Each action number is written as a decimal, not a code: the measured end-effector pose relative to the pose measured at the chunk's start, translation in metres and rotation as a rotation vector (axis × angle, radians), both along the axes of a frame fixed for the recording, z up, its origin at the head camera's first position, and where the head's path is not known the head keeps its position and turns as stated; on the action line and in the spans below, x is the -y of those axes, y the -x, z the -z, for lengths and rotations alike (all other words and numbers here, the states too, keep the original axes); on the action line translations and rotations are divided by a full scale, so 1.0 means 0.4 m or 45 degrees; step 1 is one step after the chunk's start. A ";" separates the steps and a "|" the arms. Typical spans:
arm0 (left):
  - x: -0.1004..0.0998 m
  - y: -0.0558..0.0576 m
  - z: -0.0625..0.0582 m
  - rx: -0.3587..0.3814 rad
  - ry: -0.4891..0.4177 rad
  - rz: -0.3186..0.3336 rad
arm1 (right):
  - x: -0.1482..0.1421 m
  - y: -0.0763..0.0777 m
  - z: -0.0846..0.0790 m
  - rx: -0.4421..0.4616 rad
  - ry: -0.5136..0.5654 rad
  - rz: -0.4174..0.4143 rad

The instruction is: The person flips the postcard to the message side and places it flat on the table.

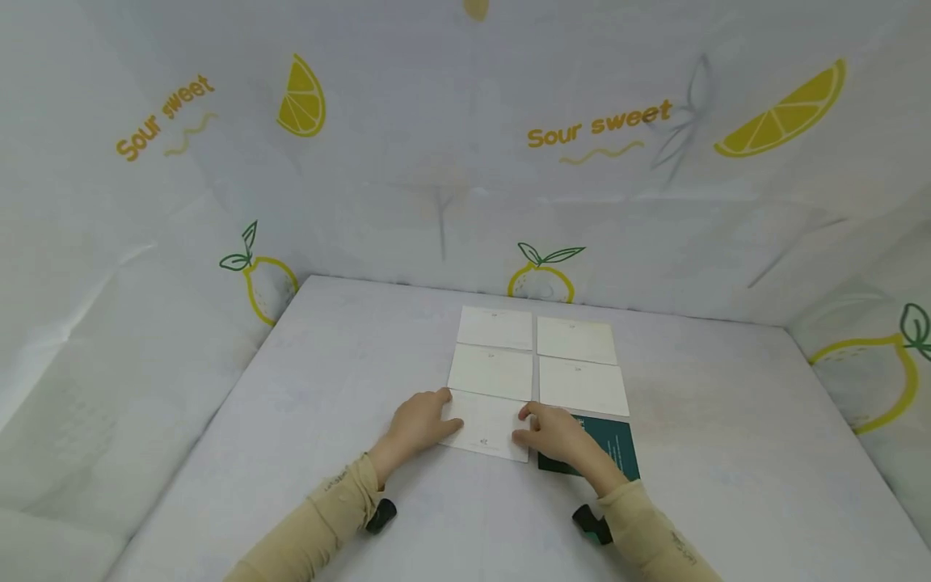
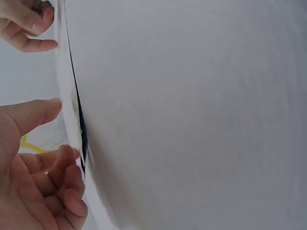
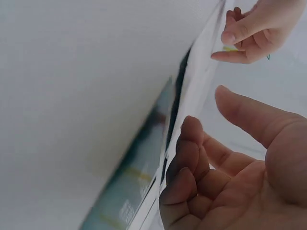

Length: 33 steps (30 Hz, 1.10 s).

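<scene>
A white card [image 1: 486,422] lies face-up on the table between both hands, with small dark print near its front edge. At its left side my left hand [image 1: 418,424] touches the edge, thumb reaching over the card. My right hand [image 1: 556,436] is at the opposite edge, its fingers loosely bent and its thumb held apart from them. In the left wrist view a thin dark green strip [image 2: 82,129] shows along the card's edge. Under my right hand and forearm a dark green card [image 1: 614,443] with pale print is partly covered; its glossy face [image 3: 139,175] also appears in the right wrist view.
Behind lie more white cards in two columns: a near left card [image 1: 490,372], a far left card [image 1: 495,329], a near right card [image 1: 583,388] and a far right card [image 1: 577,340]. White cloth walls [image 1: 407,137] with lemon prints surround the table [image 1: 327,364]. Black wrist straps [image 1: 592,525] show.
</scene>
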<state>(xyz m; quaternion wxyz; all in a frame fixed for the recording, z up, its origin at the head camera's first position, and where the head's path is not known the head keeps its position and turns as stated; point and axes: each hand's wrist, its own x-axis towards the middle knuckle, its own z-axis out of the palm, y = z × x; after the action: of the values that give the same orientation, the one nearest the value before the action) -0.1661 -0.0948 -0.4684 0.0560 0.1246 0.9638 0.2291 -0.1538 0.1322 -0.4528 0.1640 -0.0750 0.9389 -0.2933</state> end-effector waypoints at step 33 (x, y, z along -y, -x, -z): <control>-0.263 -0.069 -0.013 0.686 -0.786 0.029 | -0.302 -0.073 -0.061 0.174 0.042 0.305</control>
<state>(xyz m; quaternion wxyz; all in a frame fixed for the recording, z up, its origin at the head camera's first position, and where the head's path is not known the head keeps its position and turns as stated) -0.1384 0.0106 -0.4632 0.2688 0.0819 0.7993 0.5312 -0.1244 0.2531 -0.4284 0.1901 0.0549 0.9228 -0.3305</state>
